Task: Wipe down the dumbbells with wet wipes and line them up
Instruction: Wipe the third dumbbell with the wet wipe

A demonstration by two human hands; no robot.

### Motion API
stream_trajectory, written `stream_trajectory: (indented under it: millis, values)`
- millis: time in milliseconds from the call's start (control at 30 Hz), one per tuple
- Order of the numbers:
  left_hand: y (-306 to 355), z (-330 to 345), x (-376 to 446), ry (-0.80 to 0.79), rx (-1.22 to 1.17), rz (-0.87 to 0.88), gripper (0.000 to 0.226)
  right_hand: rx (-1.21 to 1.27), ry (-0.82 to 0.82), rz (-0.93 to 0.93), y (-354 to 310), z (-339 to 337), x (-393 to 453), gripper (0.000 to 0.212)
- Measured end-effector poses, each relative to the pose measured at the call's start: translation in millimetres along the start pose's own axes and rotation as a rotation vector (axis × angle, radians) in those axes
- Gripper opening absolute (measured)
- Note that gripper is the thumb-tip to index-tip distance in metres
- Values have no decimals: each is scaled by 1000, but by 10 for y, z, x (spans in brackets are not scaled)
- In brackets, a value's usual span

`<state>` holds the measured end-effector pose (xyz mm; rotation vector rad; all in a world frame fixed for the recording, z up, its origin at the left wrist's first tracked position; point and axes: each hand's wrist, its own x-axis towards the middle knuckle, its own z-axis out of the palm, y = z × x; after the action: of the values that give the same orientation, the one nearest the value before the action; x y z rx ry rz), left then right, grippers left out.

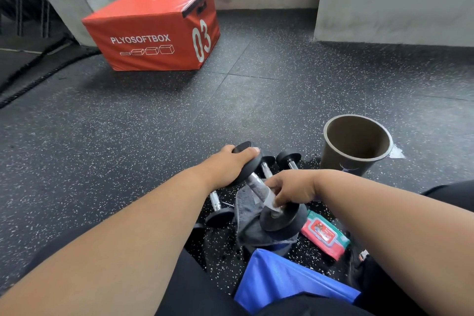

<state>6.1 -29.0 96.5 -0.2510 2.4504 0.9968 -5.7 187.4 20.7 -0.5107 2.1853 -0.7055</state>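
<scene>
At the far left an orange padded box (151, 31) marked PLYOSOFTBOX is seen on the speckled rubber floor (102, 136); nearer the middle, the left hand (228, 161) is curled over the far black head of a dumbbell (266, 192), which is held tilted above a grey cloth (250, 223); its near head rests low, its chromed handle running between the two hands. The right hand (289, 190) is closed round a white wet wipe (269, 199) pressed against that handle. Other dumbbells (288, 158) lie just behind and beside it, not yet lined up. Further right a wipes pack (324, 235), red and green and soft-sided, lies flat on the floor; a tan cylindrical bin (355, 145) stands beyond it.

The dumbbell is judged dense and rigid; the rounded rubber heads should give sure purchase, whereas the smooth metal handle is likely made slippery by the damp wipe; the head is therefore the better place to be held while the handle is rubbed.
</scene>
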Motion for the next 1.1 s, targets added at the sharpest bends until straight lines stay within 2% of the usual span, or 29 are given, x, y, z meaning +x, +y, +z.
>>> stream_trajectory:
  millis: [100,200,333,500,767,1100]
  values:
    - [-6,1,-6,3,3,4,92,-5,94,-10,-49,5,-50,16]
    - [-12,-4,2,1,-24,7,86,-65,260,46,-125,74,-76,30]
    - [-6,-7,-8,-3,-36,-5,100,-187,464,124,-225,317,-55,42]
    - [14,8,-12,-5,-52,-14,103,-233,634,177,-341,467,72,45]
    - [21,23,-6,8,-60,3,94,-125,730,170,-485,442,202,45]
    - [24,6,-7,8,-20,-1,95,-253,627,293,-319,558,62,38]
